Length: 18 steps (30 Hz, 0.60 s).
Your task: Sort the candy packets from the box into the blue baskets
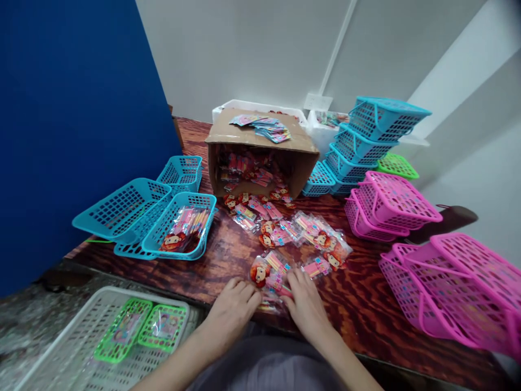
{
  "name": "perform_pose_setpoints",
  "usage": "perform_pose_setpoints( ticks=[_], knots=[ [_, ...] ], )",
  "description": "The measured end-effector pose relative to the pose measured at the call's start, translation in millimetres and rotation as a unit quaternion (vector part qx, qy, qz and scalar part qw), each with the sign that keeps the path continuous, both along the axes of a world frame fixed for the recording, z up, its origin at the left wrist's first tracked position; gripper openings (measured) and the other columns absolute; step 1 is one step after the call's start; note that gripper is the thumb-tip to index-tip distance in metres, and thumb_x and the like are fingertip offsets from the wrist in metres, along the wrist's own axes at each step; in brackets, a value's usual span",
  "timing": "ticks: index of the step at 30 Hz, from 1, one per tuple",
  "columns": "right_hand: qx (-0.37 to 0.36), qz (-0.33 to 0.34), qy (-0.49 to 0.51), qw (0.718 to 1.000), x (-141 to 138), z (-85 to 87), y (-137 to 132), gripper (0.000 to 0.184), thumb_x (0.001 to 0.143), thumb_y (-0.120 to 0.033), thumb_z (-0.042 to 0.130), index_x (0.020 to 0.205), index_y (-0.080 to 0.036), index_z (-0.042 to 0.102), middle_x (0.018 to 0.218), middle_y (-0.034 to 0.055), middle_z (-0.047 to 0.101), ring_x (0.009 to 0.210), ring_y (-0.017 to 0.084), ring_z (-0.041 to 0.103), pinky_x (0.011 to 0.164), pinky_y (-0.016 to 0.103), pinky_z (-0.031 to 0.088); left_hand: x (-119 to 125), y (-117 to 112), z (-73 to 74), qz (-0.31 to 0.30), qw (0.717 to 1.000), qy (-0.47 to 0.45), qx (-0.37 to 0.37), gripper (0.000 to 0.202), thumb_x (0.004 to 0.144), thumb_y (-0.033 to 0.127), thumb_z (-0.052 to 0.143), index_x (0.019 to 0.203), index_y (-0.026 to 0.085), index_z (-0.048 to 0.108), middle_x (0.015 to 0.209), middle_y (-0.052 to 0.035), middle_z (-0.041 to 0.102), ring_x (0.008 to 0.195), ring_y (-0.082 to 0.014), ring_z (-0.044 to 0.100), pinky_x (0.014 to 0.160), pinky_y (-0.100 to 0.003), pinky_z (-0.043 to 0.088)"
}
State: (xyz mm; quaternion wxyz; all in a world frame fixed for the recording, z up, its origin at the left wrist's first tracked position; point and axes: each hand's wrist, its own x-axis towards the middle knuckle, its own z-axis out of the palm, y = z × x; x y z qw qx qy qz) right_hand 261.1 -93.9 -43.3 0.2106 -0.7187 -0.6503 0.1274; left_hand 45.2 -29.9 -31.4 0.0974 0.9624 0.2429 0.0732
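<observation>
Both hands are at the table's front edge, at a small pile of clear plastic packets [273,274] printed with a red-haired cartoon figure and holding pencil-like sticks. My left hand [235,305] lies at the pile's left side, fingers curled together against the packets' edge. From the right, my right hand [306,305] closes its thumb and fingers on the packets. The fingertips are partly hidden. More loose packets [321,236] lie just beyond, spread toward an open cardboard box [303,171] on its side with many packets inside. A blue basket [210,228] to the left holds several packets.
Blue baskets [118,209] stand at left; a tall stack of blue baskets [368,122] rises at back right. Pink baskets [411,201] line the right side. Low at front left, a white crate [101,293] holds two green baskets [122,331]. A blue panel [81,108] bounds the left.
</observation>
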Motion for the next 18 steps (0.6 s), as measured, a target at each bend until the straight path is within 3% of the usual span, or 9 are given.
perform_pose_setpoints(
  ticks=[4, 7, 9, 11, 14, 16, 18],
  knots=[
    [-0.02, -0.019, 0.03, 0.999, 7, -3.5, 0, 0.058, 0.074, -0.012, 0.059, 0.13, -0.024, 0.051, 0.122, 0.0116, 0.06, 0.114, 0.029, 0.058, 0.094, 0.04, 0.047, -3, -3, 3.2, -0.006, 1.0, -0.012, 0.005, 0.02, 0.092, 0.01, 0.055, 0.109, 0.02, 0.058, 0.109, -0.0045, 0.063, 0.099, -0.0212, 0.056, 0.091, -0.038, 0.037],
    [-0.046, -0.038, 0.104, 0.993, 20, -0.5, 1, 0.038, 0.072, -0.017, 0.065, 0.11, -0.021, 0.062, 0.106, 0.0078, 0.068, 0.102, 0.027, 0.062, 0.09, 0.038, 0.047, -7, -8, 5.9, -0.003, 1.0, -0.007, 0.007, 0.019, 0.093, 0.012, 0.056, 0.109, 0.021, 0.06, 0.101, -0.0029, 0.064, 0.097, -0.0211, 0.056, 0.091, -0.038, 0.037],
    [-0.054, -0.062, 0.216, 0.973, 27, 3.0, 0, 0.021, 0.072, -0.026, 0.069, 0.092, -0.02, 0.065, 0.092, 0.0046, 0.07, 0.09, 0.025, 0.064, 0.083, 0.036, 0.048, -8, -10, 6.4, 0.0, 1.0, 0.001, 0.013, 0.019, 0.093, 0.012, 0.055, 0.109, 0.021, 0.061, 0.099, -0.0032, 0.064, 0.096, -0.0216, 0.056, 0.092, -0.039, 0.037],
    [-0.058, -0.084, 0.38, 0.919, 31, 6.7, -1, 0.024, 0.072, -0.036, 0.073, 0.087, -0.019, 0.065, 0.086, 0.0028, 0.071, 0.082, 0.023, 0.064, 0.078, 0.034, 0.049, -9, -10, 5.6, 0.001, 1.0, 0.004, 0.018, 0.02, 0.093, 0.011, 0.054, 0.109, 0.021, 0.061, 0.099, -0.0038, 0.064, 0.096, -0.0222, 0.056, 0.092, -0.04, 0.038],
    [-0.081, -0.119, 0.593, 0.792, 35, 10.4, -2, 0.035, 0.07, -0.043, 0.079, 0.089, -0.017, 0.067, 0.08, 0.0024, 0.072, 0.072, 0.019, 0.065, 0.072, 0.031, 0.051, -9, -9, 3.9, 0.002, 1.0, -0.001, 0.013, 0.022, 0.092, 0.007, 0.052, 0.108, 0.02, 0.061, 0.099, -0.0039, 0.064, 0.094, -0.0224, 0.056, 0.091, -0.04, 0.038],
    [-0.093, -0.136, 0.672, 0.722, 37, 10.7, -2, 0.036, 0.07, -0.041, 0.082, 0.091, -0.017, 0.068, 0.077, 0.003, 0.072, 0.067, 0.018, 0.066, 0.068, 0.03, 0.053, -7, -7, 3.5, 0.005, 1.0, -0.001, 0.006, 0.022, 0.092, 0.007, 0.051, 0.106, 0.02, 0.061, 0.097, -0.0036, 0.064, 0.092, -0.0223, 0.056, 0.089, -0.039, 0.038],
    [-0.093, -0.138, 0.716, 0.678, 38, 9.7, -1, 0.034, 0.071, -0.037, 0.082, 0.094, -0.017, 0.069, 0.078, 0.0041, 0.073, 0.069, 0.019, 0.069, 0.067, 0.031, 0.055, -7, -7, 4.1, 0.005, 1.0, -0.002, 0.003, 0.02, 0.092, 0.007, 0.052, 0.105, 0.02, 0.061, 0.096, -0.0033, 0.064, 0.09, -0.0221, 0.056, 0.088, -0.039, 0.039]
  ],
)
